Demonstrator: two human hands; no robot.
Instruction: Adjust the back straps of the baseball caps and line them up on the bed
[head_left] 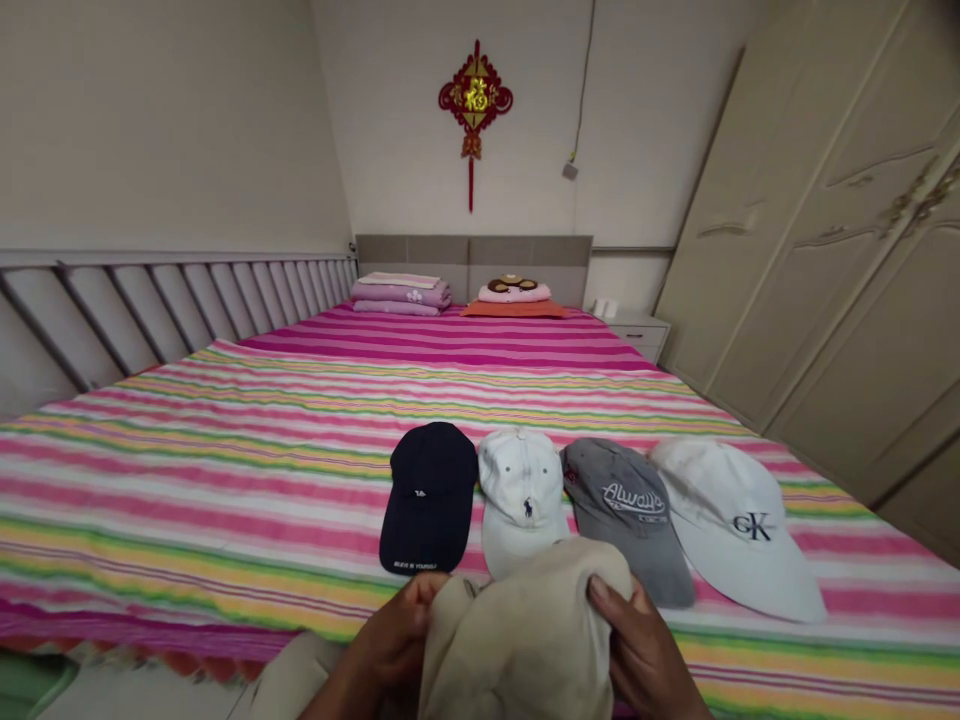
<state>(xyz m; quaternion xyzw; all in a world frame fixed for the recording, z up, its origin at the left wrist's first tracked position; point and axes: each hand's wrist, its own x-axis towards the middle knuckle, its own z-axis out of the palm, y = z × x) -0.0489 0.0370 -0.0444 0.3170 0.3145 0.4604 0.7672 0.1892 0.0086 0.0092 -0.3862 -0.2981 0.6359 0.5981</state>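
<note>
The person's left hand [394,635] and right hand [645,650] hold a beige cap [525,635] at six o'clock, fingers pinching its sides, just short of a row of four caps [622,500] on the striped bedspread [187,500] at twelve o'clock.

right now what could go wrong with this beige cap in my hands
The beige cap is squeezed between your left hand and right hand, so its crown might crease. Your right hand is also very close to the brim of the grey cap, so a careless move could knock it into the white CK cap beside it and disturb the row.
</note>
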